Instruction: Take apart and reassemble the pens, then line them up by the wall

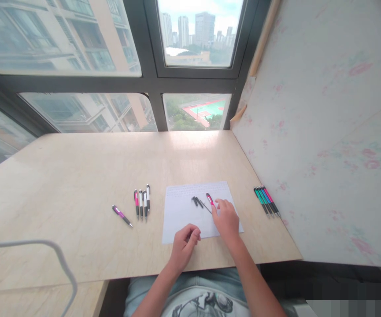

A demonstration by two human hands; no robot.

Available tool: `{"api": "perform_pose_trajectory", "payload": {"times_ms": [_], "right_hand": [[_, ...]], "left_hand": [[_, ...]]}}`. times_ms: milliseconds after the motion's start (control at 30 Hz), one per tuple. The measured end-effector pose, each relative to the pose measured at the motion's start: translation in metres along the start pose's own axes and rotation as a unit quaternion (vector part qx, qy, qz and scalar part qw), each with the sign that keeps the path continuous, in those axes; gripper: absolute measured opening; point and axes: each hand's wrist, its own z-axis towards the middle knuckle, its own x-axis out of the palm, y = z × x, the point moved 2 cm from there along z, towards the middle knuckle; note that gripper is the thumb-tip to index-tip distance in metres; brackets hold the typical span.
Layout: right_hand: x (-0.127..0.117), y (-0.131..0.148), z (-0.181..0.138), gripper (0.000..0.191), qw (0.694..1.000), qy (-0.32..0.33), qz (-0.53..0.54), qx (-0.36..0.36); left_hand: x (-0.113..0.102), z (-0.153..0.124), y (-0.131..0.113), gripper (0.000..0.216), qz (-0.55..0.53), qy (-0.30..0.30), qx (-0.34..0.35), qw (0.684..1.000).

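A sheet of paper [177, 220] with lines of handwriting along its far edge lies in front of me. My right hand [226, 218] is over its right side, thumb and index finger at the lower end of a pink pen barrel [209, 198] with a clip. Left of that barrel are small black pen parts [197, 201] and a thin dark refill [206, 207], loose on the paper. At the sheet's near edge rests my left hand [185, 244], its fingers curled in and the thumb against them. Anything inside that hand is hidden.
Left of the paper stand out a row of several pens [140, 204], pink and white, and a slanted purple pen [122, 215]. Several green, blue and pink pens [266, 201] lie by the wall [325, 132]. A grey cable [54, 248] crosses the table's [78, 176] left front.
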Motion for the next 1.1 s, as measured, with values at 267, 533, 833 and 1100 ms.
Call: {"api": "perform_pose_trajectory", "payload": {"times_ms": [267,533,833,1100], "right_hand": [[0.000,0.006,0.012,0.007,1.000,0.009,-0.014,0.024],[-0.011,0.036,-0.050,0.011,0.938,0.043,0.338,-0.071],[-0.006,0.045,-0.070,0.014,0.943,-0.039,0.313,-0.109],[-0.014,0.025,-0.043,0.017,0.955,0.003,0.283,-0.088]], "left_hand": [[0.000,0.000,-0.001,0.026,-0.002,-0.002,0.007,1.000],[-0.002,0.002,0.000,0.031,-0.096,-0.033,-0.010,0.995],[0.000,0.000,-0.004,0.023,-0.100,-0.051,-0.051,0.992],[-0.002,0.006,0.001,0.028,-0.182,-0.114,-0.089,0.973]]}}
